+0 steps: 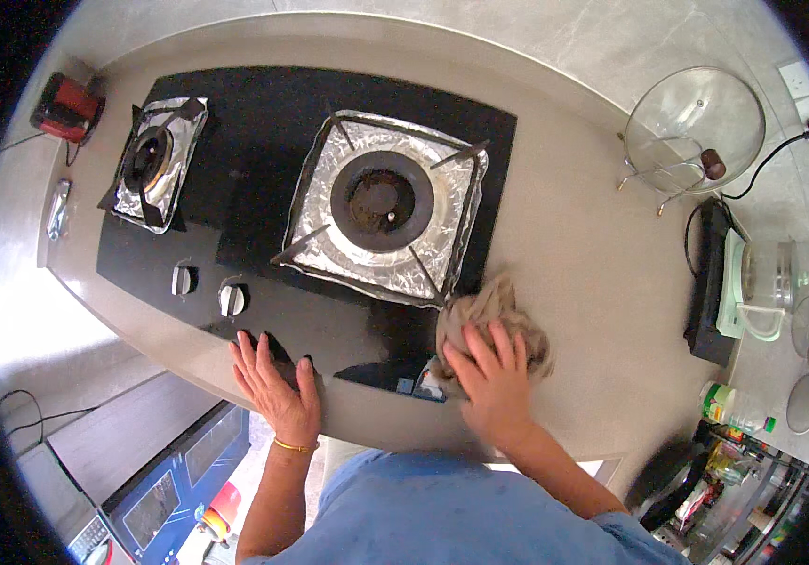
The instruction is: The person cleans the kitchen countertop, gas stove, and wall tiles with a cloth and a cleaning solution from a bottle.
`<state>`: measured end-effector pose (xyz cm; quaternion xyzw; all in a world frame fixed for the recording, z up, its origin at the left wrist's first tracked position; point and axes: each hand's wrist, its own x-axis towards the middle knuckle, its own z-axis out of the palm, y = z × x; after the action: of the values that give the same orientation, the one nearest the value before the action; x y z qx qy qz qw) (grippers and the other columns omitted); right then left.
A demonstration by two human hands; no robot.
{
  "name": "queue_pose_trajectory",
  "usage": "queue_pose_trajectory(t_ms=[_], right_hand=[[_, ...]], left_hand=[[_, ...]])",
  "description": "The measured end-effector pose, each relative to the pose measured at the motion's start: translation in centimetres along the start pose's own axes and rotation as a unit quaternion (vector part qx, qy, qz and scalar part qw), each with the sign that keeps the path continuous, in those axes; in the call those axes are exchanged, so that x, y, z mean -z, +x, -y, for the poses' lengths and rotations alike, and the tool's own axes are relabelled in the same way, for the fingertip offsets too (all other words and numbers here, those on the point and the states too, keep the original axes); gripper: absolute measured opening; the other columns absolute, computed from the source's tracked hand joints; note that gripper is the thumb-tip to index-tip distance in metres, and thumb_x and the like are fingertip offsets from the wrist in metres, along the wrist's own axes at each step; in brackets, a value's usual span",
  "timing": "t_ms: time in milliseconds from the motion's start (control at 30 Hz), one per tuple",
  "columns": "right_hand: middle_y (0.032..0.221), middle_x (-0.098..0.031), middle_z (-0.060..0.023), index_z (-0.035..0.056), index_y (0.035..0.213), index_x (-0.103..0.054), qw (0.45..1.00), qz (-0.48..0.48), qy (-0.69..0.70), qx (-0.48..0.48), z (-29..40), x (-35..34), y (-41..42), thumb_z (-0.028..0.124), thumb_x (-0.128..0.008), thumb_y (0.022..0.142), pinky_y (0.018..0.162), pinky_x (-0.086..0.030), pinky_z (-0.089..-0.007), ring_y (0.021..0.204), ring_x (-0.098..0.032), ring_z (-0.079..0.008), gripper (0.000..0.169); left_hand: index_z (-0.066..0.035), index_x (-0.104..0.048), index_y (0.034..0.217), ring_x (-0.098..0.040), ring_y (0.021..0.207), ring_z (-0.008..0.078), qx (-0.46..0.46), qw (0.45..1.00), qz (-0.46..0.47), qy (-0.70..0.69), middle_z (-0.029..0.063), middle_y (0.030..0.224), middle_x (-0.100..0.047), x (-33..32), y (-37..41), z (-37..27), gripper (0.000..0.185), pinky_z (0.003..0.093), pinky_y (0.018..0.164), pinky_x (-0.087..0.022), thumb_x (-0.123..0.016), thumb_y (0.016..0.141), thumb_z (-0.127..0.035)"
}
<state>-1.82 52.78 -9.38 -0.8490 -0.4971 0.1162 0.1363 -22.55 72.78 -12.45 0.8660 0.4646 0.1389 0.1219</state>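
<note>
Under my right hand [496,381] is a crumpled beige-grey cloth [489,311], gripped at the front right corner of the black gas hob [270,155]. The cloth covers that corner and comes up to the foil-lined right burner [383,201]. My left hand [274,385], with a yellow bangle at the wrist, rests fingers spread on the hob's front edge, holding nothing. Two control knobs lie just beyond it, the nearer knob [232,300] close to my fingertips. On the far left of the hob sits a second foil-lined burner [146,166].
A glass lid [697,127] leans in a wire rack at the back right. Along the right side are a black appliance [711,282], a plastic bottle [736,408] and a dark pan [669,473]. A red-and-black device [69,106] stands at the back left. The grey countertop [602,282] surrounds the hob.
</note>
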Motion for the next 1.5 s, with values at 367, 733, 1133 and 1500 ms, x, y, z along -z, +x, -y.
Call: queue_pose_trajectory(t_ms=[367,733,1133,1500], right_hand=[[0.148,-0.042,-0.0119,0.0133,0.132,-0.056,0.998,-0.029,0.003,0.061,-3.0,-0.5,1.8,0.007,-0.076,0.061,0.114,-0.024,-0.0591,0.141,-0.031,-0.0377,0.075],[0.146,-0.041,-0.0171,0.0069,0.133,-0.052,0.975,0.162,0.011,0.151,3.1,-0.5,-0.4,0.012,-0.082,0.052,0.114,-0.023,-0.0591,0.144,-0.026,-0.0379,0.087],[0.142,-0.047,-0.0165,0.0053,0.127,-0.058,0.955,-0.022,0.1,0.28,15.2,-6.5,13.1,0.024,-0.068,0.076,0.115,-0.024,-0.0522,0.139,-0.035,-0.0358,0.055],[0.147,-0.044,-0.0131,0.0128,0.129,-0.059,0.981,0.082,0.023,0.175,5.3,-1.0,2.1,0.023,-0.08,0.062,0.112,-0.027,-0.0569,0.141,-0.032,-0.0352,0.071]], left_hand=[[-0.002,-0.039,0.141,-0.024,0.146,0.0397,0.001,0.999,-0.028,-0.034,0.0213,0.155,-0.031,0.2,0.0,0.7,0.056,0.0519,0.117,-0.014,-0.056,0.094,-0.027],[0.0,-0.037,0.143,-0.022,0.146,0.0415,0.018,0.986,-0.042,-0.163,0.0228,0.155,-0.03,0.5,-0.4,1.2,0.062,0.0548,0.117,-0.011,-0.051,0.096,-0.037],[0.004,-0.033,0.144,-0.026,0.144,0.0435,-0.013,0.955,-0.114,-0.275,0.0273,0.152,-0.031,0.0,-0.5,2.0,0.067,0.0544,0.116,-0.015,-0.044,0.097,-0.043],[0.003,-0.034,0.144,-0.028,0.143,0.0423,-0.021,0.97,-0.098,-0.221,0.0249,0.152,-0.033,0.4,-0.6,1.7,0.068,0.0539,0.116,-0.016,-0.043,0.098,-0.047]])
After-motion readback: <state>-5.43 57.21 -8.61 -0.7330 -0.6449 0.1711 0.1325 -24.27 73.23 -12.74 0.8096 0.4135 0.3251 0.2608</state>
